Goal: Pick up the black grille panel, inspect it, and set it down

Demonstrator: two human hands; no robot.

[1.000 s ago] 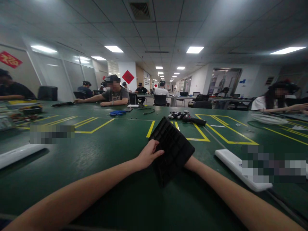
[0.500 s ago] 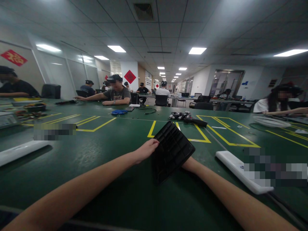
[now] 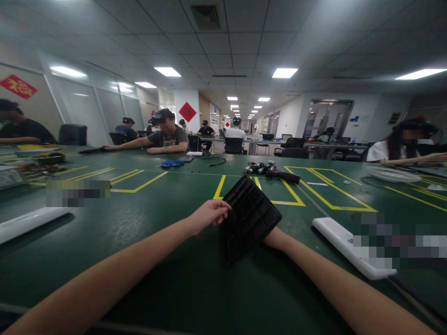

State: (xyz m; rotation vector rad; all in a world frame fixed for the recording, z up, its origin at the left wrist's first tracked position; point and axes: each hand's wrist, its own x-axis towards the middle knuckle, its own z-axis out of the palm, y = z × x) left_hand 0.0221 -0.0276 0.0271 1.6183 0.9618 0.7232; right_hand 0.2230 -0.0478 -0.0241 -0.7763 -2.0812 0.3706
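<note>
A black compartment tray (image 3: 249,221) is tilted up above the green table, its gridded inner face turned toward me. My right hand (image 3: 275,236) supports it from behind at the lower right; the fingers are hidden by the tray. At the tray's left edge is my left hand (image 3: 211,215), fingers curled and pinched together over the grid. Whether those fingertips hold anything small, or grip the tray itself, I cannot make out. The tray's compartments look dark, and their contents cannot be told.
Beyond the tray, a bundle of black and silver parts (image 3: 260,167) lies by yellow tape rectangles (image 3: 335,209). White bars rest at right (image 3: 349,246) and left (image 3: 33,223). A blue item (image 3: 172,164) lies farther back. Co-workers sit across the table and at both sides.
My left hand has turned slightly, so more of its curled fingers shows at the tray's edge. The tray and my right hand stay nearly where they were.
</note>
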